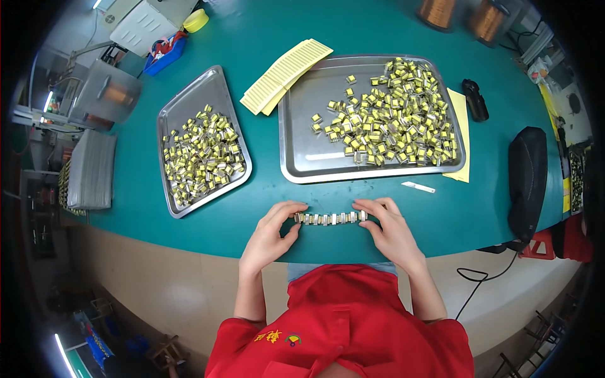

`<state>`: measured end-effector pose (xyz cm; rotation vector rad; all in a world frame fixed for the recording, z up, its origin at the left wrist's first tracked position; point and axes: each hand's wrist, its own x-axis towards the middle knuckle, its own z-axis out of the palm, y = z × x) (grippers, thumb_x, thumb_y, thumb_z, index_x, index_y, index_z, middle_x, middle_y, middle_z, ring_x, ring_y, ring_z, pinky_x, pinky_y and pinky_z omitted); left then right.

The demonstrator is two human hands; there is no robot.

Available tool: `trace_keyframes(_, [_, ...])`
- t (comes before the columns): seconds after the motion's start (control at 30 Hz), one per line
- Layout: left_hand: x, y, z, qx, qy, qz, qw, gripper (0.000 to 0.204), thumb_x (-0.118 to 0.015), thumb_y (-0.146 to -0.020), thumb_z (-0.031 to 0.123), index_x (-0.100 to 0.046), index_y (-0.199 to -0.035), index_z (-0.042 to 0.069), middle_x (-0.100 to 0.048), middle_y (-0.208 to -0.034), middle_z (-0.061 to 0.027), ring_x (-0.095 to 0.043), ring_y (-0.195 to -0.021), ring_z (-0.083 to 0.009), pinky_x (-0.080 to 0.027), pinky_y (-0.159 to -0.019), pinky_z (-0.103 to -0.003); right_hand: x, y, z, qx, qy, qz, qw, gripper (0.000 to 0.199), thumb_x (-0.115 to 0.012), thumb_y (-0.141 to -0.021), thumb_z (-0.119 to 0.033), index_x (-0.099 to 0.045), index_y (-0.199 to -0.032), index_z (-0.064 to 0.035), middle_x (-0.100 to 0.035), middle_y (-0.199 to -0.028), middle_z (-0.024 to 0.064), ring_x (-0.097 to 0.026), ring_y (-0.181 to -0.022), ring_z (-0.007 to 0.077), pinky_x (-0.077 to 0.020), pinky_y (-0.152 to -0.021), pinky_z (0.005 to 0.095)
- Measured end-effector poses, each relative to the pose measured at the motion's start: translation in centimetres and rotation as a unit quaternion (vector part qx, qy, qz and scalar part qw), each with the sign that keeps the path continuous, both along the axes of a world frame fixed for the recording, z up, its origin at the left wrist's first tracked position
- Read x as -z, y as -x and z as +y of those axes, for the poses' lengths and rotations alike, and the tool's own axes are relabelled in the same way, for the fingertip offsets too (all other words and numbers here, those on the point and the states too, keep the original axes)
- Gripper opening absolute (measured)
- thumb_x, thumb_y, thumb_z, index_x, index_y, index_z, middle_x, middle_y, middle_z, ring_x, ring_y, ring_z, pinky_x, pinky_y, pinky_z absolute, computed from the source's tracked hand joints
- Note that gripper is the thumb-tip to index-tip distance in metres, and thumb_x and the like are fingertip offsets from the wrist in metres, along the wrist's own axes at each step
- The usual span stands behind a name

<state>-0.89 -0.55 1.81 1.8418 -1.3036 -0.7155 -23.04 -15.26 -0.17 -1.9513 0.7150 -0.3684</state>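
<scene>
One row of small silvery parts [329, 219] in the head view, lying crosswise near the front edge of the green table [328, 242]. Left hand [268, 234] has its left end pinched between thumb and fingers, right hand [394, 234] is gripping the other end the same way. Just beyond are two metal trays, a smaller left tray [189, 104] and bigger right tray [302, 151], both loaded with yellow-and-silver pieces [394, 116]. Little white tool [418, 187] sits near the bigger one.

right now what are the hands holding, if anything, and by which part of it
A row of small components, pinched at its ends: left hand on the left, right hand on the right.
</scene>
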Motion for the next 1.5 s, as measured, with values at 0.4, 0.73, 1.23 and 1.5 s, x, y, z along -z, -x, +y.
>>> trace_keyframes(0.4, [-1.0,-0.5,-0.3,0.050,-0.015,-0.032,0.998,0.038,-0.066,-0.081,-0.007,-0.064,-0.117,0.005,-0.065,-0.109,-0.0110,-0.064,-0.093,-0.0250,-0.052,-0.084,-0.034,-0.8,-0.1,-0.4,-0.036,0.047,0.022,0.998,0.038,-0.064,-0.088,-0.002,-0.061,-0.126,-0.0084,-0.065,-0.113,0.0075,-0.056,-0.105,0.0245,-0.0499,-0.086,0.0343])
trace_keyframes(0.73, [-1.9,0.3,-9.0,0.077,0.068,-0.119,0.988,0.021,-0.066,-0.089,0.007,-0.065,-0.109,0.003,-0.063,-0.106,-0.0123,-0.063,-0.099,-0.0304,-0.051,-0.085,-0.037,-0.7,-4.0,-5.6,0.175,0.324,0.028,0.930,0.027,-0.066,-0.089,-0.010,-0.062,-0.114,-0.0027,-0.064,-0.105,0.0128,-0.059,-0.100,0.0327,-0.0476,-0.088,0.0418])
trace_keyframes(1.23, [2.0,0.8,-14.9,0.022,0.152,-0.151,0.977,0.023,-0.070,-0.083,0.002,-0.065,-0.106,-0.002,-0.061,-0.102,-0.0122,-0.068,-0.086,-0.0239,-0.057,-0.079,-0.033,1.0,-5.0,-5.6,0.220,0.343,0.018,0.913,0.025,-0.068,-0.087,-0.011,-0.061,-0.109,-0.0036,-0.062,-0.099,0.0120,-0.061,-0.096,0.0307,-0.0509,-0.080,0.0404])
trace_keyframes(1.5, [-0.6,3.8,-9.5,0.047,0.073,0.252,0.964,0.029,-0.067,-0.085,-0.010,-0.064,-0.114,-0.007,-0.050,-0.116,-0.0092,-0.064,-0.100,-0.0170,-0.055,-0.091,-0.028,-2.3,-1.7,-3.4,0.173,-0.074,-0.107,0.976,0.029,-0.070,-0.088,-0.004,-0.062,-0.117,-0.0008,-0.067,-0.102,0.0069,-0.062,-0.083,0.0099,-0.0508,-0.073,0.0251])
